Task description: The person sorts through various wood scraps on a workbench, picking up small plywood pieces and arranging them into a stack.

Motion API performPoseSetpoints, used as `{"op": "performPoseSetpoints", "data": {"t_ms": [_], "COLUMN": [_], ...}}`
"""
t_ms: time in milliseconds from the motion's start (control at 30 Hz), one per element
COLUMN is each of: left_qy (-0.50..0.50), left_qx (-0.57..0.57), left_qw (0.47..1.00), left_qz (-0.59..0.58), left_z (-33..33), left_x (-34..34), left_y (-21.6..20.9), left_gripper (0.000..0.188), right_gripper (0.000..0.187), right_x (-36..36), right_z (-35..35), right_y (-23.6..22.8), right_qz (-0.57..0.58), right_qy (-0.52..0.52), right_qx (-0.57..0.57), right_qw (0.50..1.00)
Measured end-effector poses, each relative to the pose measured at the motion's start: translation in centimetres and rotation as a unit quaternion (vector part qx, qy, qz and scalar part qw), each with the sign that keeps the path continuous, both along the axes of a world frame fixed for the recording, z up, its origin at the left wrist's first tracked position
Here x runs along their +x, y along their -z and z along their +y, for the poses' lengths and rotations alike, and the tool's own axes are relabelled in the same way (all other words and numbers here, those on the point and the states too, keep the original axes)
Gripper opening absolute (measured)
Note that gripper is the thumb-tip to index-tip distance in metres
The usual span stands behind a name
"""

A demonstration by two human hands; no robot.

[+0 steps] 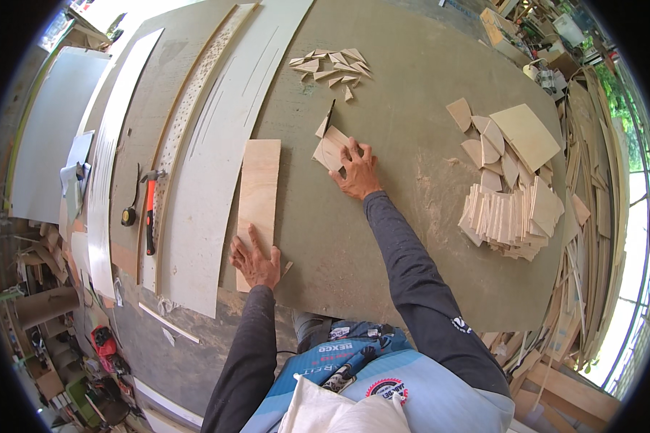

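My left hand (256, 263) lies with spread fingers on the near end of a long plywood strip (260, 173). Farther right, my right hand (357, 172) has its fingers bent down onto a small flat plywood piece (329, 148), gripping it near its right edge. At the far end of that piece, a thin dark blade-like strip (330, 115) stands up from the tabletop. A small pale wood offcut (321, 127) sits left of it. Beyond lies a loose pile of triangular offcuts (332, 66).
On the right are a fanned row of cut plywood pieces (509, 216), rounded pieces (492, 142) and a square panel (525, 133). A claw hammer (151, 213), a tape measure (128, 216) and long white boards (227, 115) lie left. Timber strips (592, 180) line the right side.
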State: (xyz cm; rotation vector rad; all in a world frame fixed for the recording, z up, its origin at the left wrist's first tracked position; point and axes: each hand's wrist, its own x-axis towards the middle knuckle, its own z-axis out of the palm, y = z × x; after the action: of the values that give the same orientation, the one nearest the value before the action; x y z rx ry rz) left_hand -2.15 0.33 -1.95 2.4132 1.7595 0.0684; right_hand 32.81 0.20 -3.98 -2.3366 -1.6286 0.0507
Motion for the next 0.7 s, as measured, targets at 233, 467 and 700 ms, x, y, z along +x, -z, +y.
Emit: {"op": "performPoseSetpoints", "data": {"t_ms": [233, 467, 700], "left_qy": [-0.001, 0.001, -0.002], "left_qx": [-0.004, -0.003, -0.01], "left_qw": [1.0, 1.0, 1.0], "left_qz": [0.002, -0.002, 0.011], "left_z": [-0.09, -0.09, 0.06], "left_x": [0.04, 0.06, -0.3], "left_y": [-0.09, 0.22, 0.4], "left_gripper": [0.092, 0.092, 0.093], "right_gripper": [0.07, 0.07, 0.07], "right_x": [-0.18, 0.01, -0.5], "right_z": [0.02, 0.01, 0.3], "right_y": [0.18, 0.41, -0.37], "right_qz": [0.005, 0.007, 0.006], "right_qy": [0.009, 0.016, 0.024], "right_qx": [-0.002, 0.007, -0.009], "right_qw": [1.0, 1.0, 1.0]}}
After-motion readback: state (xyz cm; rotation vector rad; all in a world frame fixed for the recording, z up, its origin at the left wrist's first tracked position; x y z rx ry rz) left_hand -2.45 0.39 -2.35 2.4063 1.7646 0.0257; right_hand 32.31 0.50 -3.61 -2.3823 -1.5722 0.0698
